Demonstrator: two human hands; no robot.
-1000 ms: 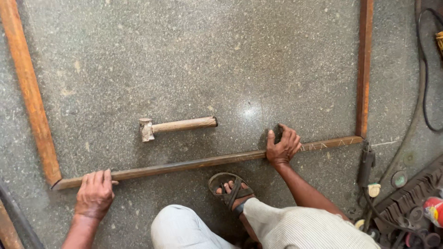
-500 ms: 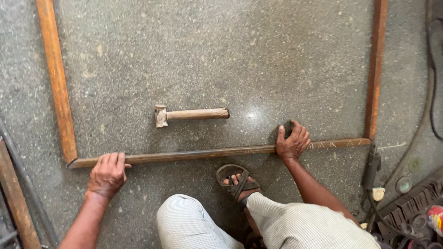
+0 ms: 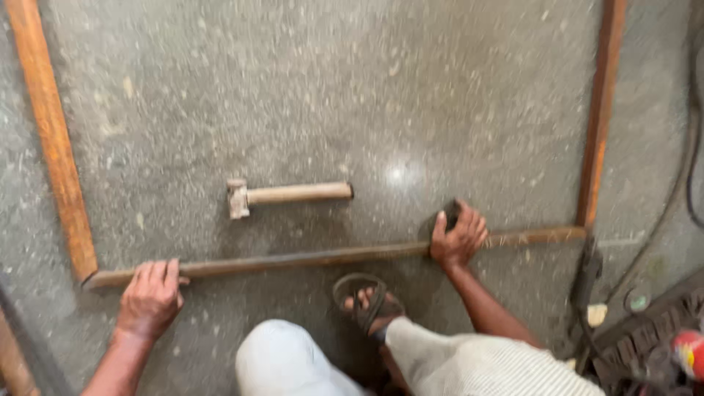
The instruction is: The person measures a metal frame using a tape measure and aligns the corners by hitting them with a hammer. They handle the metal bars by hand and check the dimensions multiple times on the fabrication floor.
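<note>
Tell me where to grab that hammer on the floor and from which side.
Grip the hammer on its wooden handle, near the free right end, coming straight down from above. It lies flat on the floor, head to the left, nothing touching it, handle bare along its length. The right hand is closer.

Right side bar (image 3: 601, 110) (top cut off)
</note>
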